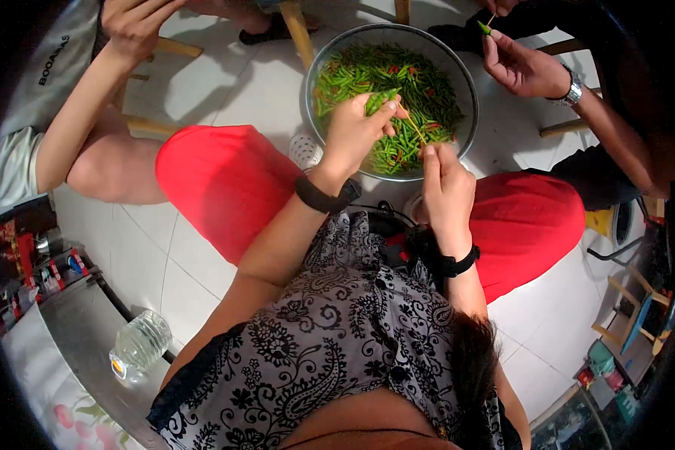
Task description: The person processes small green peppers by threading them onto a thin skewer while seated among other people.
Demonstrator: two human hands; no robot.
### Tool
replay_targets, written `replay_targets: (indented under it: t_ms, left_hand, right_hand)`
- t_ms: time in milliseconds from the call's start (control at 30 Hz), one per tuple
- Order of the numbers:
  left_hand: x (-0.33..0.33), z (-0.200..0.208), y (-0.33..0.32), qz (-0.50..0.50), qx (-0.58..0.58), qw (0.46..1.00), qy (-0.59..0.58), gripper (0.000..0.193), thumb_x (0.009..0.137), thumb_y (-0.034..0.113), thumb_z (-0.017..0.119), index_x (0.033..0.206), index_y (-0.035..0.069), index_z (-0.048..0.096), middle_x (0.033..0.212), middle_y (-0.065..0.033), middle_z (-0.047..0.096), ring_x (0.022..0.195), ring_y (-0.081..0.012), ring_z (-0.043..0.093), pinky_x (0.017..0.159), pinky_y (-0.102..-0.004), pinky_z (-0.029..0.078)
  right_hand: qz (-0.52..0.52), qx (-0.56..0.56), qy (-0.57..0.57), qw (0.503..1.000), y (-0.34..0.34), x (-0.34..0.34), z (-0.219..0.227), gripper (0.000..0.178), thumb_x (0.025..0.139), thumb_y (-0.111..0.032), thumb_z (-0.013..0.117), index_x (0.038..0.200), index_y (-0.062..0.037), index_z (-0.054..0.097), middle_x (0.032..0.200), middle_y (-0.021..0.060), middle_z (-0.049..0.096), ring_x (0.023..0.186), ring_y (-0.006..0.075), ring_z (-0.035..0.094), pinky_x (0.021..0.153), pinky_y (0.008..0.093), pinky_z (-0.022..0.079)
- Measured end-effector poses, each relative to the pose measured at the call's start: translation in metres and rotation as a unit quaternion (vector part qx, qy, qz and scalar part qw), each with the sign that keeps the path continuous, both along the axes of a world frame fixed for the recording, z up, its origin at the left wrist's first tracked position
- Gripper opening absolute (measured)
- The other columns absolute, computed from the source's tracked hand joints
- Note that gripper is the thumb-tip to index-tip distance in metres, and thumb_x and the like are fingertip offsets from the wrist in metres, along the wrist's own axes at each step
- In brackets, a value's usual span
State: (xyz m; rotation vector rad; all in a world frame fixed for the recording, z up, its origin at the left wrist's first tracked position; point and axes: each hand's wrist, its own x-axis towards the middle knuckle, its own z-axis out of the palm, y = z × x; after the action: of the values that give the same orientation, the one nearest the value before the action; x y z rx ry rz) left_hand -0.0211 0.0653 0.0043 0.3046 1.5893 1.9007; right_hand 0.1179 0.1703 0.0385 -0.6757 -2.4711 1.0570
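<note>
Item: green chilli [382, 100], slim and glossy, pinched at its fat end by the left hand [356, 131]; its thin yellowish stem [415, 129] runs down to the right hand [444, 176], whose fingertips close on the stem's end, seemingly to pull it off. Both hands are held over the metal bowl [466, 79] (heaped with green chillies, a few red), so pieces fall inside. Another person's hand [519, 66] holds a chilli beyond the rim.
</note>
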Motion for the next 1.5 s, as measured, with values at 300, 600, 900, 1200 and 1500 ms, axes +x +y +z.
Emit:
replay_targets:
  t_ms: [300,600,900,1200,1500]
  left_hand:
    - [0.003,0.003,0.001,0.016,-0.026,0.999,0.017,0.022,0.098,0.02,0.062,0.108,0.001,0.064,0.094,-0.0052,0.071,0.063,-0.0047,0.051,0.055,-0.0191,0.042]
    - [0.01,0.013,0.003,0.074,-0.142,0.97,0.181,0.026,0.093,0.018,0.068,0.108,-0.003,0.069,0.085,-0.0047,0.075,0.054,-0.0054,0.056,0.051,-0.0218,0.047]
    - [0.025,-0.004,0.005,0.027,-0.177,0.92,0.349,0.028,0.09,0.013,0.07,0.116,0.003,0.069,0.086,-0.0056,0.075,0.053,-0.0073,0.061,0.05,-0.0244,0.048]
    - [0.0,-0.009,-0.002,0.009,0.141,0.952,-0.271,0.042,0.099,0.012,0.052,0.135,-0.008,0.044,0.12,-0.0159,0.061,0.083,-0.0072,0.05,0.069,-0.0178,0.042]
    - [0.0,-0.004,-0.003,-0.011,0.043,0.993,-0.11,0.042,0.103,0.019,0.05,0.134,-0.009,0.047,0.121,-0.0126,0.065,0.081,-0.0087,0.055,0.071,-0.0217,0.046]
  right_hand:
    - [-0.002,-0.001,-0.021,1.0,0.0,0.001,0.002,0.021,0.1,-0.02,0.051,0.091,-0.0041,0.061,0.072,0.0182,0.066,0.065,0.0378,0.066,0.058,0.0467,0.05]
    - [-0.008,-0.021,-0.024,0.999,-0.003,0.001,0.006,0.021,0.099,-0.019,0.051,0.09,-0.0027,0.061,0.074,0.0191,0.067,0.068,0.0383,0.066,0.06,0.0465,0.05]
    - [-0.03,-0.019,-0.009,0.999,-0.001,-0.002,-0.001,0.022,0.1,-0.018,0.051,0.089,-0.0026,0.061,0.072,0.0187,0.065,0.067,0.0378,0.066,0.059,0.0458,0.049]
    - [-0.023,-0.018,0.047,0.998,0.007,0.0,-0.001,0.021,0.1,-0.019,0.052,0.089,-0.0039,0.061,0.064,0.0162,0.061,0.059,0.0344,0.063,0.055,0.0428,0.047]
    - [0.004,-0.022,-0.028,0.999,0.001,0.0,-0.002,0.021,0.1,-0.021,0.051,0.09,-0.005,0.061,0.071,0.0211,0.064,0.068,0.0398,0.065,0.06,0.0478,0.05]
